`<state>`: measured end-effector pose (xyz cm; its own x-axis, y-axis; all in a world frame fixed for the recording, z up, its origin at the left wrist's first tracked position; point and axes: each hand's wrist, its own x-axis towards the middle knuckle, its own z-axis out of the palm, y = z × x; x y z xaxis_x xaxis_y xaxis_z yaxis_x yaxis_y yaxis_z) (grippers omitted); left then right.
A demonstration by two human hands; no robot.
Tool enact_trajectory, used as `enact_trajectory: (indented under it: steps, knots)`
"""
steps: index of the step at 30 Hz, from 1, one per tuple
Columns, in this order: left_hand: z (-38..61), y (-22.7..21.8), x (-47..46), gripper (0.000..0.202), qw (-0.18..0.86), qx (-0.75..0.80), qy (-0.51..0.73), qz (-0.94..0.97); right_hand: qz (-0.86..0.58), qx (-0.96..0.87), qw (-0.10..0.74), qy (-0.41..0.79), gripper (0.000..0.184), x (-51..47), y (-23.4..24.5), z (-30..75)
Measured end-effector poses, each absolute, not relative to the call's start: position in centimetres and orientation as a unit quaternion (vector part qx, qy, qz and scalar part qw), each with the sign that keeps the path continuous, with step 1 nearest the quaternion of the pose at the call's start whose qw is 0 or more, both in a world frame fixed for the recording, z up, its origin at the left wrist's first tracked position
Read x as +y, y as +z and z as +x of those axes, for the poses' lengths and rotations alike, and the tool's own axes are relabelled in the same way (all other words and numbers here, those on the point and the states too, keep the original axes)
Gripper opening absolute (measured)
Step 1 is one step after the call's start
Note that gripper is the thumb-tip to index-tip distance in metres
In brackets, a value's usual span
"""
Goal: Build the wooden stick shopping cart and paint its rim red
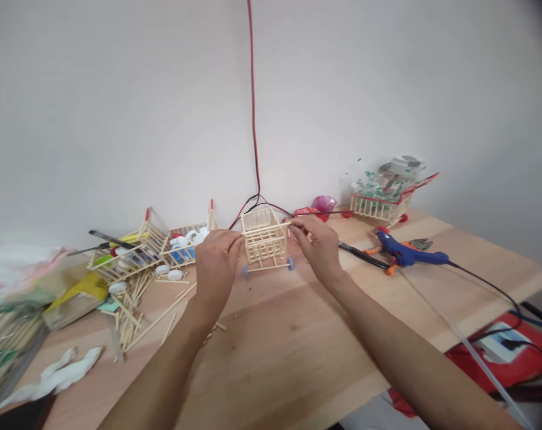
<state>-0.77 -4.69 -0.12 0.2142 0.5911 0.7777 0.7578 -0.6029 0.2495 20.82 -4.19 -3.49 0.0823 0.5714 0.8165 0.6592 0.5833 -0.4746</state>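
Note:
A miniature shopping cart [265,249] of thin wooden sticks stands on the table between my hands. Two bluish wheels show at its near bottom corners. Along its near top edge runs a crosswise stick, like a handle. My left hand [217,257] pinches the left end of this stick, fingers closed. At the right end, my right hand [316,242] is closed on it between thumb and fingertips. Whether the stick is fixed to the cart I cannot tell.
Two more stick carts [123,260] hold white caps and tools at left, near loose sticks [130,313] and a yellow packet [76,298]. On the right lie a blue glue gun [407,251], pliers [363,255] and a filled red-trimmed cart [378,208]. Cables run along the wall.

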Motion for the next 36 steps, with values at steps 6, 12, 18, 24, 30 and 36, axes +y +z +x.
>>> enact_trajectory:
  steps: [6, 12, 18, 24, 30, 36]
  knots:
    - [-0.69, -0.14, -4.84, 0.012, 0.077, -0.444, -0.447, -0.773, -0.457, -0.674, 0.578, -0.044, 0.009, -4.27, -3.57, 20.78]
    - [-0.58, -0.01, -5.00, 0.015, 0.067, -0.452, -0.436, -0.775, -0.460, -0.674, 0.575, -0.056, 0.008, -4.28, -3.66, 20.82]
    - [-0.60, -0.07, -4.97, 0.016, 0.063, -0.452, -0.438, -0.775, -0.466, -0.674, 0.570, -0.061, 0.009, -4.27, -3.61, 20.83]
    - [-0.62, -0.01, -5.02, 0.016, 0.058, -0.455, -0.436, -0.774, -0.467, -0.674, 0.570, -0.058, 0.009, -4.21, -3.77, 20.88]
    - [-0.59, 0.04, -5.06, 0.014, 0.055, -0.455, -0.436, -0.774, -0.461, -0.676, 0.571, -0.059, 0.008, -4.24, -3.75, 20.88]
    - [-0.59, 0.04, -5.02, 0.016, 0.053, -0.461, -0.430, -0.774, -0.463, -0.676, 0.570, -0.062, 0.008, -4.35, -3.66, 20.80]
